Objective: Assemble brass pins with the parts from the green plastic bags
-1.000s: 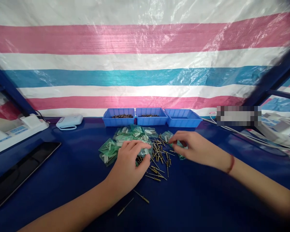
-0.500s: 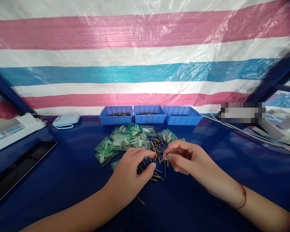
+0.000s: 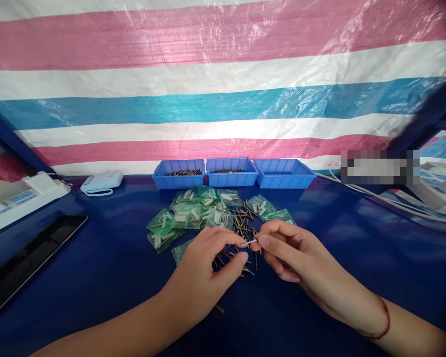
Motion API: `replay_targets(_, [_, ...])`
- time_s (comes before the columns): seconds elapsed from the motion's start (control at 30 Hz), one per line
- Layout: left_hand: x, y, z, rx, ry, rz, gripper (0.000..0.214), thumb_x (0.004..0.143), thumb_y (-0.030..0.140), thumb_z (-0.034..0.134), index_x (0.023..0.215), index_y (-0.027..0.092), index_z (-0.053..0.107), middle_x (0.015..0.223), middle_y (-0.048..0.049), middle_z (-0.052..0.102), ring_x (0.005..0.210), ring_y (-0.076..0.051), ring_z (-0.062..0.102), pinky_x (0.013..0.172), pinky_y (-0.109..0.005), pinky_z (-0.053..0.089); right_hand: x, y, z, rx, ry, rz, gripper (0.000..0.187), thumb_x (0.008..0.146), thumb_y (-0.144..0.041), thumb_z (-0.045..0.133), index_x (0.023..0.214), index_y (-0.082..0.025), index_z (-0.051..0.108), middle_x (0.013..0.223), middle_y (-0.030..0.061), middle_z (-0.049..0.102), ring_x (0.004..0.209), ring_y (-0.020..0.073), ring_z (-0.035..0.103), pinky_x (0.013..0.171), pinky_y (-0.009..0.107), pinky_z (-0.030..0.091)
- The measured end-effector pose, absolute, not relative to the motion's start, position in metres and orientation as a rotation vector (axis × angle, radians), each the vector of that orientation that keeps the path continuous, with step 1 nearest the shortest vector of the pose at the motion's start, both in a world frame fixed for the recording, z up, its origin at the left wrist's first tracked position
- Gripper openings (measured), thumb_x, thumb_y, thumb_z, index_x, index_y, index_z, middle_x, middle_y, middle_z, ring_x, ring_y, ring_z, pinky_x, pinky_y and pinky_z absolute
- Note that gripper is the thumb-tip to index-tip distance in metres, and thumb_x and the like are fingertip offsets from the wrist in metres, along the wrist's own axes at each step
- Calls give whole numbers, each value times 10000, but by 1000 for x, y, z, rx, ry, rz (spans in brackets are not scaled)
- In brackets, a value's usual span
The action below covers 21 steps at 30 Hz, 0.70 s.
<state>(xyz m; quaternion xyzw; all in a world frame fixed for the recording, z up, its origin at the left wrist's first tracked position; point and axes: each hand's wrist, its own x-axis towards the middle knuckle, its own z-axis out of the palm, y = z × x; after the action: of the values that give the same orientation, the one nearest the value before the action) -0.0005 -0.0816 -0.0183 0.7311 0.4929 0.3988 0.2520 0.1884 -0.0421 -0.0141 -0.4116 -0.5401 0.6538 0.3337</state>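
Between the thumb and fingertips of my right hand [image 3: 290,250] is a thin metal pin [image 3: 250,242], its silvery end pointing left. My left hand [image 3: 208,260] is held opposite, thumb and index finger apart. Its index fingertip is beside the pin's free end; whether they touch I cannot tell. Below and behind both hands lies a loose pile of brass-coloured metal pins [image 3: 242,220], partly hidden by my fingers. Another pin [image 3: 219,308] lies alone near my left wrist.
Green clear bags [image 3: 188,215] with whitish pieces lie behind the hands. Along the back stand a left blue bin [image 3: 178,182] and a middle blue bin [image 3: 231,179] with small metal parts, plus a right blue bin [image 3: 286,182]. A black tablet [image 3: 33,263] and a power strip [image 3: 26,198] are left.
My right hand has turned the pin so it lies more level, its silvery end nearer my left fingertips. My left hand has shifted slightly right. The view has tilted a little.
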Motion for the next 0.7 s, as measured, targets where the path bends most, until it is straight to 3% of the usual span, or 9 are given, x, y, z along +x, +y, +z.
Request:
replay_targets(0.1, [-1, -82, -18, 1988, 1340, 1080, 115, 897, 204, 546, 946, 222, 648, 945, -6, 660, 903, -153, 603, 820, -271, 473, 189, -44, -16, -1035, -1506, 1585, 173, 846, -374, 647, 874, -214, 586, 560, -76, 446, 451, 41, 362, 382, 146, 263])
replay_targets(0.23, [-3, -81, -20, 2077, 1375, 1108, 137, 913, 209, 523, 928, 221, 658, 950, -20, 657, 932, -168, 602, 840, -293, 474, 192, -51, -13, -886, -1851, 1108, 25, 874, -246, 598, 894, -234, 607, 712, -21, 583, 598, 92, 540, 490, 195, 424])
replay_targets(0.33, [-5, -78, -23, 2159, 1440, 1078, 170, 898, 217, 542, 1037, 220, 640, 1043, -42, 650, 1016, -202, 583, 902, -346, 463, 193, -48, -1, -745, -2070, 697, 98, 862, -153, 583, 897, -239, 615, 871, 9, 662, 761, 131, 618, 590, 226, 476])
replay_targets(0.43, [-8, -75, -24, 2168, 1505, 1037, 290, 899, 228, 530, 1186, 221, 576, 1109, -57, 638, 1047, -220, 570, 924, -388, 462, 184, -18, 16, -781, -2020, 315, 81, 854, -165, 594, 898, -214, 641, 860, 21, 685, 731, 137, 622, 584, 241, 474])
replay_targets(0.53, [-13, -73, -23, 2180, 1520, 1021, 293, 905, 226, 506, 1191, 223, 570, 1109, -58, 638, 1024, -222, 576, 905, -395, 474, 166, 34, 29, -836, -1903, 51, 87, 845, -198, 588, 898, -187, 657, 829, 28, 693, 658, 138, 603, 589, 267, 472])
replay_targets(0.7, [-18, -72, -19, 2200, 1551, 998, 240, 907, 215, 487, 1119, 213, 599, 1093, -63, 646, 982, -222, 593, 891, -400, 482, 156, 77, 26, -1061, -2074, 77, 243, 818, -164, 556, 1049, -132, 625, 1017, 93, 686, 662, 146, 592, 709, 328, 460])
